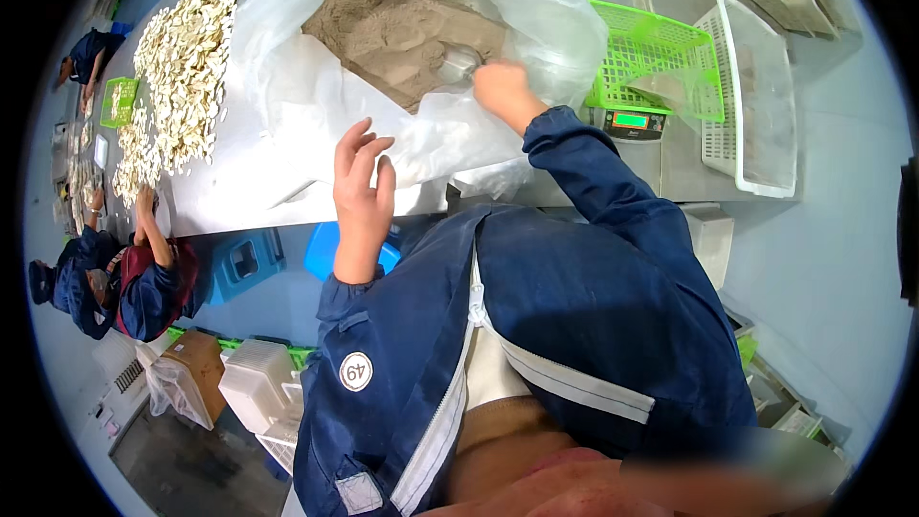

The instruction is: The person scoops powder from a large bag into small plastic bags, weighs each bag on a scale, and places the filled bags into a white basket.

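A large translucent plastic bag lies wide open on the metal table before me, with grey-brown powder heaped inside. My right hand grips the handle end of a metal scoop, whose bowl rests in the powder. Near the bag's front edge, my left hand is raised with its fingers apart and nothing in them. To the right of the bag, a green plastic basket sits on a digital scale with a lit display. In the basket is a clear plastic bag with some powder in it.
Pale dried slices are piled on the table's left. A white plastic crate stands at the right edge. Co-workers in dark blue work farther left. Below the table are blue plastic stools; stacked white crates stand behind.
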### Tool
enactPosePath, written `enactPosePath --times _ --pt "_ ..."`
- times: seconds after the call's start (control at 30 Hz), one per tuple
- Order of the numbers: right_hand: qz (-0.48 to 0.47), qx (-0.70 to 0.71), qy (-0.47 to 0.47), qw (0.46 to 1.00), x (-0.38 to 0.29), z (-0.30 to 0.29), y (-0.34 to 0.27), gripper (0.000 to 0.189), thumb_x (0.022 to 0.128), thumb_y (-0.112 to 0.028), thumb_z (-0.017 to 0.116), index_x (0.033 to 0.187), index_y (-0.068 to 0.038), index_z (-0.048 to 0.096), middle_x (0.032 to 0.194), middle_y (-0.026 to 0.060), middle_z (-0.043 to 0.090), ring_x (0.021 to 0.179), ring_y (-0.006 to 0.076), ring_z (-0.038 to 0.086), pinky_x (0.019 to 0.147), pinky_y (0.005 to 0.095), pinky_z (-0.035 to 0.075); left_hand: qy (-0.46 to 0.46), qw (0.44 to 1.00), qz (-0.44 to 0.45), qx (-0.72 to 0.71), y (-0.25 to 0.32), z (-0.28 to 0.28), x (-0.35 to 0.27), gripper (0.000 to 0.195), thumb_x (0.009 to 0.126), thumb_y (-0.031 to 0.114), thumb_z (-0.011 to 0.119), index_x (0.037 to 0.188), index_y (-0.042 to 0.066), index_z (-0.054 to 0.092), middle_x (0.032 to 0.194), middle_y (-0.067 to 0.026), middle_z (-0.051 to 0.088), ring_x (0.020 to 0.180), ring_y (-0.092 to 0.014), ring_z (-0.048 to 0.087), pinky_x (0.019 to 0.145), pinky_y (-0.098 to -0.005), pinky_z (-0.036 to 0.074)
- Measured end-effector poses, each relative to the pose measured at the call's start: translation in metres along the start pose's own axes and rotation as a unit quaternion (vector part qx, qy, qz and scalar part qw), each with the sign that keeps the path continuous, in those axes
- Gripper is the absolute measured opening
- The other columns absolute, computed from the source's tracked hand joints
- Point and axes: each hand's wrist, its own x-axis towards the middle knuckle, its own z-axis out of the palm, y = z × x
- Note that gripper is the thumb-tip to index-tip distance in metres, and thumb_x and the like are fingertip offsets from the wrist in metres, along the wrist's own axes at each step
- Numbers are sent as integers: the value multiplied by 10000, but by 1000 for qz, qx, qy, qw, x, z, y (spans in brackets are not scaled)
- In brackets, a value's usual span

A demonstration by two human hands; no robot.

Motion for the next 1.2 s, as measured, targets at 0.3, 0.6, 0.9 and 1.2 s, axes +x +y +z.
enactPosePath --times 0.3,0.6,0.9,1.2 --pt "47 114 15 992 6 -88 -23 146 878 -92 531 959 -34 637 827 178 717 830 377 712 719 495 553 -1 999 24 -44 -18 -11 8 238 854 -92 593 1044 24 678 1306 -167 579 1046 -291 646 870 -369 542" --pt "35 213 210 953 -141 -176 55 92 848 -134 601 867 -50 571 728 173 637 734 377 661 652 481 508 -43 990 98 -94 27 32 43 211 895 -74 585 1063 7 684 1298 -143 605 1067 -226 619 851 -291 507" --pt "356 274 178 875 -351 -286 182 211 884 -209 695 1033 -62 672 758 151 655 692 288 663 618 382 492 -253 902 53 -346 125 174 95 309 955 17 572 1259 -20 612 1260 -134 643 1109 -206 621 944 -315 491" --pt "218 39 194 956 -315 -245 242 136 801 -144 664 746 -42 592 676 158 615 682 362 648 595 453 513 -473 830 -72 -287 165 379 178 714 1056 569 292 1471 18 479 1498 -152 499 1398 -278 440 1176 -405 296"
